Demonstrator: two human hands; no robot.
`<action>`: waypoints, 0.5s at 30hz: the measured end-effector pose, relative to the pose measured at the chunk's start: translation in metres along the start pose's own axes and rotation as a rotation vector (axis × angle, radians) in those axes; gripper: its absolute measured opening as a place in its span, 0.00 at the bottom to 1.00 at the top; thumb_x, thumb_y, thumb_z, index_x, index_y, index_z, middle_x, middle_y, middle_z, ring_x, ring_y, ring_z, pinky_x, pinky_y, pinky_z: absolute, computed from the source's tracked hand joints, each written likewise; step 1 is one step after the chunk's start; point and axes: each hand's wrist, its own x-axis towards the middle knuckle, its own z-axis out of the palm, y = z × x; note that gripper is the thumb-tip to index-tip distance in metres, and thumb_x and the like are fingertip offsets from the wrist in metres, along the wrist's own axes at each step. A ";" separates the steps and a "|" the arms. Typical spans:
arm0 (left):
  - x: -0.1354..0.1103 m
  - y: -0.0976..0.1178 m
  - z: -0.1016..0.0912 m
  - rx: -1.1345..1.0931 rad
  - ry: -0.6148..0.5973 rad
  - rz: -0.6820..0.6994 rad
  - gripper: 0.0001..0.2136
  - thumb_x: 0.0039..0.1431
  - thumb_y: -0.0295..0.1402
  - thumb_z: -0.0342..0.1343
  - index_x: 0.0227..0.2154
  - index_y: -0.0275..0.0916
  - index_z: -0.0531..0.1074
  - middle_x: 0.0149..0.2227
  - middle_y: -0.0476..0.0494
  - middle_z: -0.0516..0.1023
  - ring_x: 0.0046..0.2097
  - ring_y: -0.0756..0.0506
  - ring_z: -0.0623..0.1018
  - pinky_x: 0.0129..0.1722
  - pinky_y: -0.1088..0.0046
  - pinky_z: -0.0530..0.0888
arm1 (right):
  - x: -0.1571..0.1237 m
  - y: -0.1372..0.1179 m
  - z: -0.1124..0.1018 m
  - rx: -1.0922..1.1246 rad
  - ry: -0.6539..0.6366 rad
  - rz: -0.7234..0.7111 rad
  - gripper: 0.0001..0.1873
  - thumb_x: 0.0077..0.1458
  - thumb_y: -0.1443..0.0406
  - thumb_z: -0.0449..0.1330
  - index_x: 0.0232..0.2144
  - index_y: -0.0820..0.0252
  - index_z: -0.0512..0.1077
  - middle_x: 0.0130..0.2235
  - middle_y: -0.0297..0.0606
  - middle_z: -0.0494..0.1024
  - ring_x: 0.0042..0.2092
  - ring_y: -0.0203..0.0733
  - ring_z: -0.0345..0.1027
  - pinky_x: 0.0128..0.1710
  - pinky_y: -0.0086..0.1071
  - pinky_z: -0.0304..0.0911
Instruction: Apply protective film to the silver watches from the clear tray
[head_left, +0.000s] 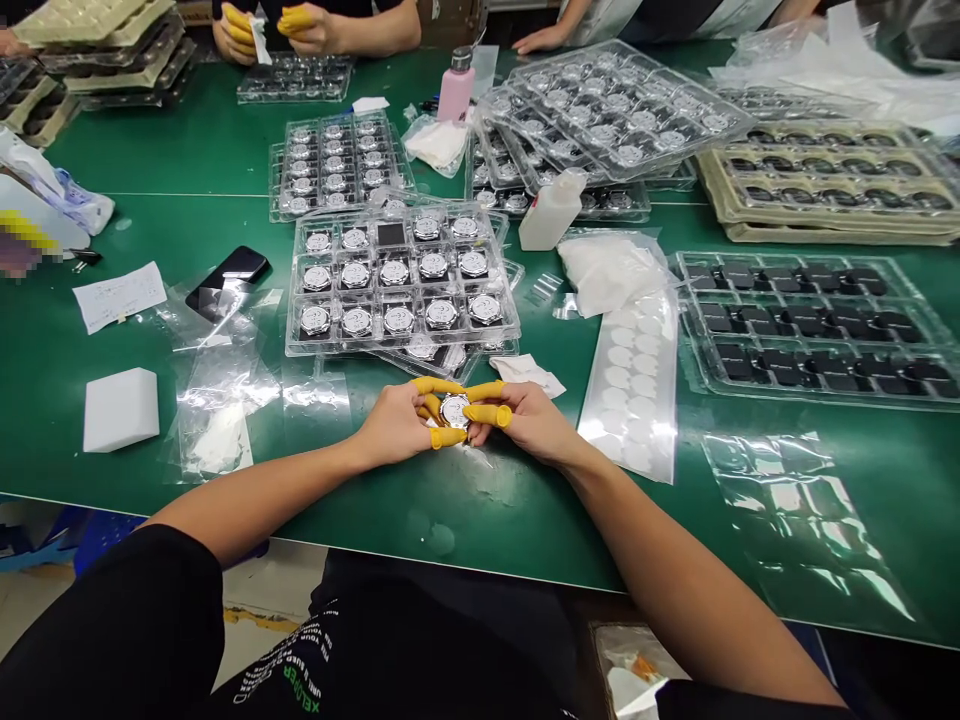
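Yellow-capped fingers [487,414] — both hands round disc [454,409]

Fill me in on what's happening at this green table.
A person holds a small round silver watch case between the left hand and right hand, both wearing yellow finger cots, above the green table. Just beyond sits a clear tray filled with similar cases. Across the table, another person's hands work too.

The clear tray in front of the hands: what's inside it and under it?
The clear tray holds round silver watch cases in most pockets; one holds only a dark insert. More trays lie underneath, edges showing; their contents are mostly covered.
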 end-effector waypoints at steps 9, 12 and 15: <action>0.000 0.002 0.000 -0.002 0.006 -0.021 0.31 0.40 0.33 0.74 0.51 0.35 0.77 0.27 0.53 0.73 0.27 0.55 0.70 0.31 0.77 0.72 | -0.001 -0.011 -0.059 -0.631 0.418 -0.239 0.23 0.48 0.51 0.70 0.40 0.63 0.80 0.28 0.38 0.78 0.24 0.36 0.66 0.24 0.32 0.61; 0.000 0.001 0.000 -0.003 -0.004 -0.018 0.31 0.40 0.33 0.74 0.52 0.35 0.77 0.27 0.54 0.73 0.27 0.55 0.70 0.32 0.77 0.72 | 0.002 -0.011 -0.079 -0.985 0.572 -0.333 0.13 0.50 0.56 0.68 0.32 0.61 0.79 0.31 0.40 0.77 0.31 0.41 0.69 0.31 0.35 0.63; 0.000 0.000 -0.001 -0.005 0.011 -0.010 0.30 0.40 0.34 0.74 0.51 0.36 0.77 0.28 0.53 0.74 0.29 0.54 0.71 0.33 0.77 0.72 | -0.001 -0.013 -0.083 -1.083 0.785 -0.426 0.12 0.56 0.57 0.63 0.35 0.60 0.78 0.39 0.44 0.78 0.35 0.44 0.70 0.35 0.37 0.64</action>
